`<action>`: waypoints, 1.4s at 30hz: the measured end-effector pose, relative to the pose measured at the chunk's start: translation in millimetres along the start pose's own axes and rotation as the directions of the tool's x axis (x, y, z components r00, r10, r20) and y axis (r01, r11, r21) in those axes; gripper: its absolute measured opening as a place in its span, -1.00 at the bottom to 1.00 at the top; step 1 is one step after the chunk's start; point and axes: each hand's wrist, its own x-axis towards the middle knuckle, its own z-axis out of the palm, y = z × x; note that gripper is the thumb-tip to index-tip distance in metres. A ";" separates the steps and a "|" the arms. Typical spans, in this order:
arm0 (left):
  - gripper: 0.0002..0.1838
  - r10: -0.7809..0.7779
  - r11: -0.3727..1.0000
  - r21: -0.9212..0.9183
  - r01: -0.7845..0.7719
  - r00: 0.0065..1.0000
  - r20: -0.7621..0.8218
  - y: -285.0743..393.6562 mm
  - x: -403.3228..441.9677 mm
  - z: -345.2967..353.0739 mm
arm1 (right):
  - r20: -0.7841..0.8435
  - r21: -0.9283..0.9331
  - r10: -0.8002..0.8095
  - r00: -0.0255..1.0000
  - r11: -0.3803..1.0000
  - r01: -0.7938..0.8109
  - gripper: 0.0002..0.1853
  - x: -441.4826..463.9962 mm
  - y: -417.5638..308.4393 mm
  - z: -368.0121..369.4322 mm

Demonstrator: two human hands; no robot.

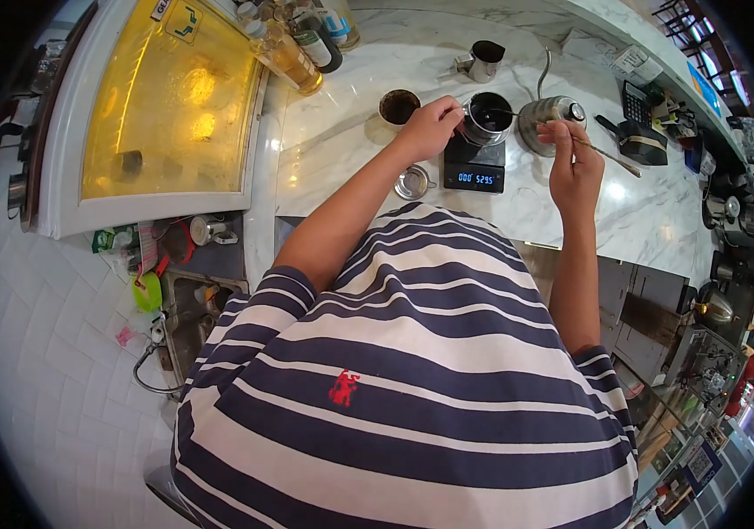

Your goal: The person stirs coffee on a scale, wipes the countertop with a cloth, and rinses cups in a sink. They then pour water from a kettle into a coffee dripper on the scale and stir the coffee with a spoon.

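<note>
My left hand (432,129) is closed round the handle of a metal pitcher (488,132) holding dark liquid. The pitcher stands on a black digital scale (475,169) with a lit blue display. In my right hand (574,166) is a long thin bar spoon (609,157), pinched by the fingers. Its one end reaches into the pitcher, while the other points out to the right. Between the pitcher and my right hand stands a gooseneck kettle (535,119), partly covered by the fingers. A round metal piece (412,182) lies near my left forearm.
A cup with dark contents (399,107) stands left of the pitcher, and a small steel jug (485,62) stands behind it. Bottles (293,53) line the back left beside a yellow-lit glass case (170,106). A card terminal (641,141) sits at the right.
</note>
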 end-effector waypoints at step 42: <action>-0.74 0.000 0.994 -0.109 -0.014 0.992 -0.127 -16.0 -3.8 15.4 | -0.006 -0.012 -0.052 0.999 0.999 0.052 -0.77 -3.5 2.4 10.4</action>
